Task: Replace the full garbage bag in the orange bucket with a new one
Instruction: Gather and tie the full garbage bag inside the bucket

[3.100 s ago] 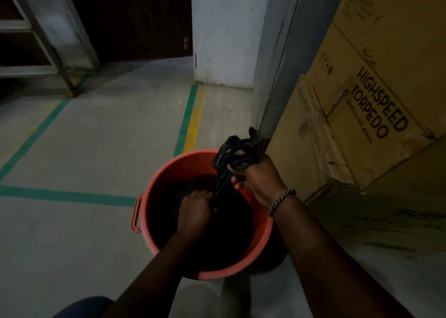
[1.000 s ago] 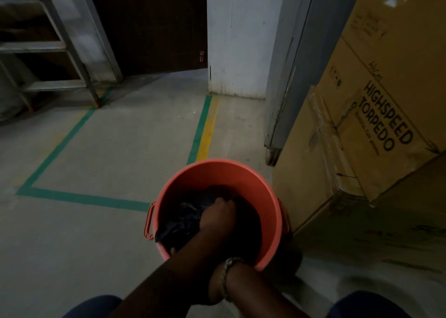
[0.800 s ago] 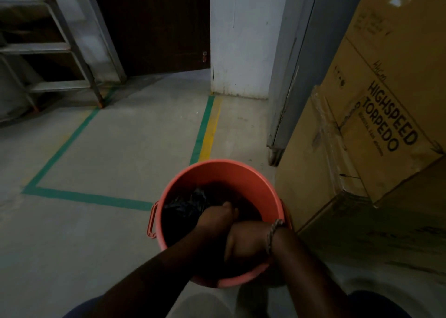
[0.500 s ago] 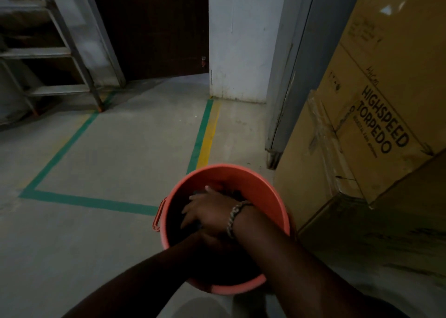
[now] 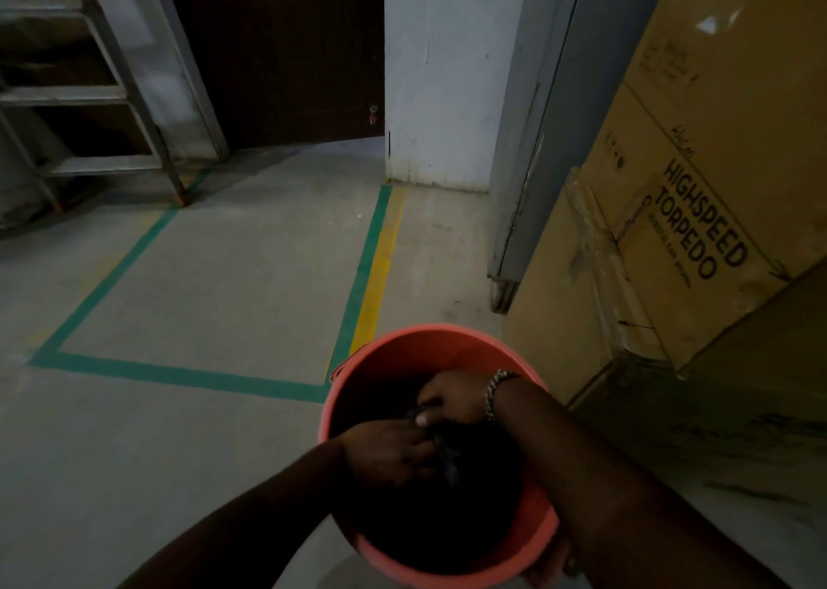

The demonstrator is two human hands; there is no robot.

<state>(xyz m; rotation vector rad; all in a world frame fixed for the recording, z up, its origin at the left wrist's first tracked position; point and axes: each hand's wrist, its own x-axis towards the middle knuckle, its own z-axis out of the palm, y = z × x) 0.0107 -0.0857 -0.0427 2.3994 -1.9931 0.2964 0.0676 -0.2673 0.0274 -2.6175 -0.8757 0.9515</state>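
Observation:
The orange bucket (image 5: pixel 429 342) stands on the floor at the lower middle of the head view. Inside it lies a black garbage bag (image 5: pixel 447 512), hard to make out in the dark. Both hands are down inside the bucket, close together. My left hand (image 5: pixel 389 452) has its fingers curled around bag plastic near the middle. My right hand (image 5: pixel 452 398), with a bracelet at the wrist, pinches the bag just beyond the left hand. The lower part of the bag is hidden in shadow.
Large cardboard boxes (image 5: pixel 698 239) stand right beside the bucket on the right. A grey door frame (image 5: pixel 532 163) and a white wall (image 5: pixel 438 74) lie behind. A metal ladder (image 5: pixel 89 96) stands at the far left. Green and yellow tape lines (image 5: pixel 371 266) mark the concrete floor.
My right hand has moved from flat over the left hand to the far side, its fingers now curled on the bag. My left hand has come into view nearer me. The bucket sits lower in view.

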